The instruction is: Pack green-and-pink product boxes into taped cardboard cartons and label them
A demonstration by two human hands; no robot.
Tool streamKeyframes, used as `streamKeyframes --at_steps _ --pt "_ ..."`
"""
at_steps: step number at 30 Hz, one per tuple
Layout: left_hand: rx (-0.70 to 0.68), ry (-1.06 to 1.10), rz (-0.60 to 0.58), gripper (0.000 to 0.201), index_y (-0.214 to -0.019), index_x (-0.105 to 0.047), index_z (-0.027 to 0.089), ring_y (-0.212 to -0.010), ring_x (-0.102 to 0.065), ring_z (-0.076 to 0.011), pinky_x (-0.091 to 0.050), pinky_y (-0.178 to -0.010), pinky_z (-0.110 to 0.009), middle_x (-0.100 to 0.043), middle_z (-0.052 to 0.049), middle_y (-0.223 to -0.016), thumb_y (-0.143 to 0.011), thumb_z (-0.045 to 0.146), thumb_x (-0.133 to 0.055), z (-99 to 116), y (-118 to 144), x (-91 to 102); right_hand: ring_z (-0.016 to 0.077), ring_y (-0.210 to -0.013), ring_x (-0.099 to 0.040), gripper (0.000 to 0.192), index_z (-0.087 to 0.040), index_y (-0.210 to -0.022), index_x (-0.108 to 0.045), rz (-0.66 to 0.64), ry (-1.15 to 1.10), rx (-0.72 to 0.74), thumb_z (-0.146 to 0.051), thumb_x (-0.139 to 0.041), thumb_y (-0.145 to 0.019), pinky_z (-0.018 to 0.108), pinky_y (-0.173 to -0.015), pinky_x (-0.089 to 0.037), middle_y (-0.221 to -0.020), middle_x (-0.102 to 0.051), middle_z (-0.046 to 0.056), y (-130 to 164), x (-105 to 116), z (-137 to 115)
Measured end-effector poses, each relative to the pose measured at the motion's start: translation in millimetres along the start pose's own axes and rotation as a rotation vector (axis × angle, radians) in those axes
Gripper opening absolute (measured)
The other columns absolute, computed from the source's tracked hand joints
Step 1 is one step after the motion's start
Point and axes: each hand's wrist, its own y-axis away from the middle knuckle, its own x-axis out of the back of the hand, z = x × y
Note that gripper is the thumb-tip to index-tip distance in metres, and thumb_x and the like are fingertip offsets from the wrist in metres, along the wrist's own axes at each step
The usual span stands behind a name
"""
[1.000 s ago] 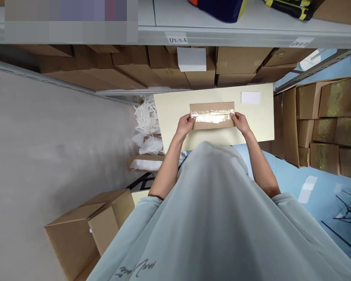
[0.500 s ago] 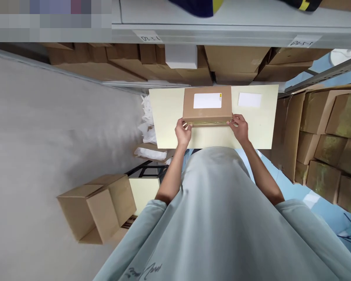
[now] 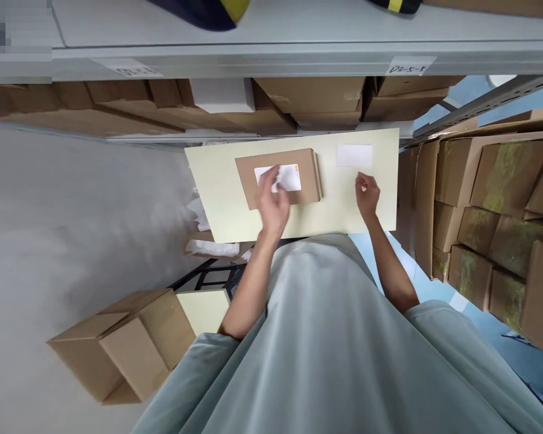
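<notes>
A closed brown cardboard box (image 3: pixel 308 158) lies slightly askew on the cream tabletop (image 3: pixel 217 208), a white label (image 3: pixel 290 177) on its top. My left hand (image 3: pixel 271 196) is over the label and the box's near side, its thumb and fingers apart and partly blurred. Whether those fingers touch the box I cannot tell. To the right of the box, my right hand (image 3: pixel 367 188) hovers over the tabletop with its fingertips pinched to the thumb. Anything between them is too small to make out. Just beyond that hand lies a blank white slip (image 3: pixel 354 155).
A grey shelf (image 3: pixel 271 62) with cartons (image 3: pixel 317 93) and a white box (image 3: pixel 221 95) under it runs along the far side. Taped cartons (image 3: pixel 498 175) are stacked at the right. An open carton (image 3: pixel 131 349) stands low left, near white packing material (image 3: pixel 212 248).
Both hands have left the box's near edge. The left went onto the label, the right moved off to the right beside the slip. The box is turned slightly, and the view has shifted.
</notes>
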Motion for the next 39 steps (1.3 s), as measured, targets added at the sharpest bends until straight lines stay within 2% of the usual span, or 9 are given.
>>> streamKeyframes --at_steps 2,4,8,11,14,17,23,29,39 --pt "-0.121 0.026 -0.209 0.045 -0.154 -0.066 0.025 -0.155 -0.06 -0.0307 -0.05 -0.132 -0.048 -0.069 -0.015 -0.156 -0.114 0.039 -0.049 27.2 -23.4 -46.4 0.027 -0.109 -0.078 0.037 -0.018 -0.13 -0.08 0.097 0.042 -0.067 -0.036 -0.054 -0.11 0.046 -0.104 -0.066 -0.121 -0.08 0.017 -28.6 10.7 14.7" --pt "-0.16 0.017 -0.348 0.047 -0.155 -0.064 0.02 -0.154 -0.06 -0.034 -0.049 -0.133 -0.05 -0.065 -0.019 -0.158 -0.112 0.037 -0.054 39.4 -44.4 -99.3 0.0261 -0.105 -0.077 0.034 -0.017 -0.124 -0.079 0.121 0.092 -0.136 -0.038 -0.056 -0.109 0.045 -0.102 -0.066 -0.119 -0.079 0.017 -52.3 14.2 23.9" --pt "0.174 -0.04 -0.404 0.039 -0.14 -0.067 0.014 -0.141 -0.067 -0.0412 -0.052 -0.127 -0.06 -0.064 -0.027 -0.147 -0.103 0.026 -0.063 28.2 -71.6 -183.3 0.0222 -0.093 -0.076 0.027 -0.019 -0.119 -0.078 0.116 0.167 -0.242 -0.034 -0.059 -0.108 0.044 -0.103 -0.064 -0.12 -0.078 0.015 -75.5 5.7 28.0" --pt "0.29 -0.027 -0.391 0.021 -0.123 -0.069 0.02 -0.139 -0.067 -0.0395 -0.052 -0.127 -0.061 -0.065 -0.023 -0.14 -0.102 0.024 -0.066 15.1 -75.2 -209.6 0.0212 -0.092 -0.076 0.026 -0.019 -0.121 -0.079 0.12 0.197 -0.258 -0.027 -0.059 -0.106 0.042 -0.104 -0.063 -0.124 -0.076 0.015 -76.1 -2.3 25.8" --pt "0.308 -0.011 -0.357 0.007 -0.11 -0.068 0.025 -0.132 -0.07 -0.0322 -0.053 -0.125 -0.05 -0.065 -0.017 -0.135 -0.104 0.021 -0.067 12.5 -69.0 -213.9 0.0217 -0.095 -0.077 0.028 -0.019 -0.125 -0.079 0.111 0.222 -0.279 -0.027 -0.06 -0.107 0.041 -0.104 -0.063 -0.127 -0.075 0.014 -72.6 -4.9 23.0" --pt "0.335 0.015 -0.301 0.011 -0.108 -0.067 0.025 -0.119 -0.073 -0.0271 -0.055 -0.118 -0.043 -0.067 -0.013 -0.129 -0.103 0.015 -0.067 16.0 -62.9 -211.1 0.0221 -0.095 -0.077 0.029 -0.021 -0.128 -0.079 0.098 0.228 -0.302 -0.029 -0.059 -0.108 0.042 -0.104 -0.063 -0.131 -0.075 0.014 -71.3 -4.3 20.9" --pt "0.45 0.195 -0.114 0.009 -0.095 -0.072 0.024 -0.101 -0.074 -0.0253 -0.058 -0.108 -0.043 -0.076 -0.01 -0.115 -0.099 0.025 -0.08 19.2 -67.5 -210.1 0.0262 -0.097 -0.077 0.034 -0.022 -0.113 -0.079 0.14 0.159 -0.323 -0.048 -0.056 -0.112 0.047 -0.102 -0.064 -0.123 -0.077 0.015 -77.4 -3.7 19.5" --pt "0.536 0.226 -0.138 0.01 -0.089 -0.075 0.022 -0.093 -0.073 -0.025 -0.058 -0.104 -0.042 -0.08 -0.008 -0.095 -0.099 0.024 -0.076 19.1 -72.3 -210.7 0.0293 -0.104 -0.076 0.047 -0.02 -0.112 -0.079 0.103 0.131 -0.279 -0.053 -0.046 -0.116 0.047 -0.102 -0.063 -0.119 -0.075 0.017 -81.7 1.2 20.3" --pt "0.447 0.217 -0.164 0.017 -0.094 -0.081 0.023 -0.095 -0.077 -0.0249 -0.061 -0.102 -0.041 -0.086 -0.007 -0.104 -0.097 0.017 -0.065 39.6 -72.2 -201.7 0.0271 -0.101 -0.075 0.05 -0.021 -0.113 -0.079 0.132 0.191 -0.183 -0.048 -0.037 -0.119 0.043 -0.099 -0.063 -0.115 -0.075 0.015 -77.7 9.2 23.9"
